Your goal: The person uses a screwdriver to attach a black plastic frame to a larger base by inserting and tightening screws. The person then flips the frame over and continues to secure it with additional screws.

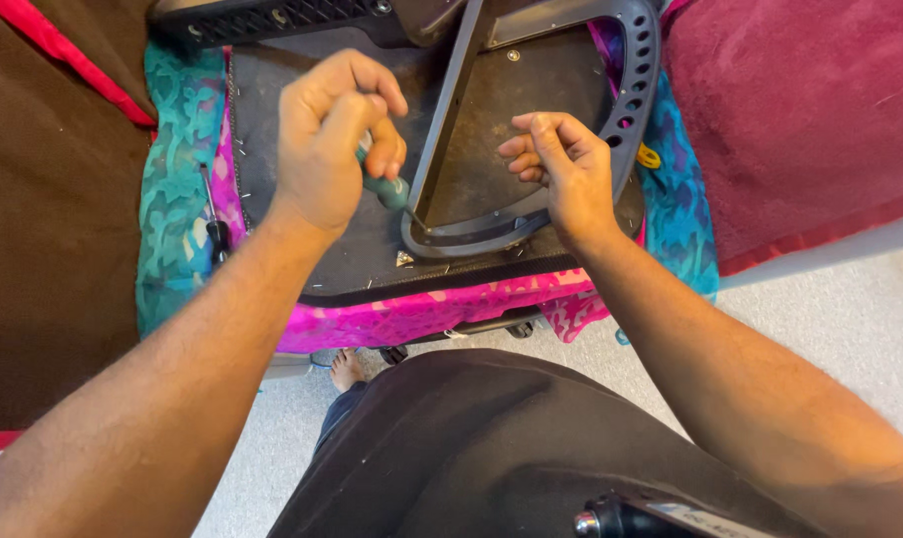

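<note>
A teal-handled screwdriver (387, 189) is clenched in the left hand (327, 139), its tip set at the grey plastic frame (626, 110); the frame is steadied by the loosely curled, empty right hand (561, 169); loose staples (403, 259) are scattered over the dark seat panel (302, 110), progress otherwise unclear.

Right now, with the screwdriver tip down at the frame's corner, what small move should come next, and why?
Probably keep turning the screwdriver in place: the left hand grips its teal handle with the tip at the grey frame corner, and the right hand rests on the frame, steadying it.
</note>
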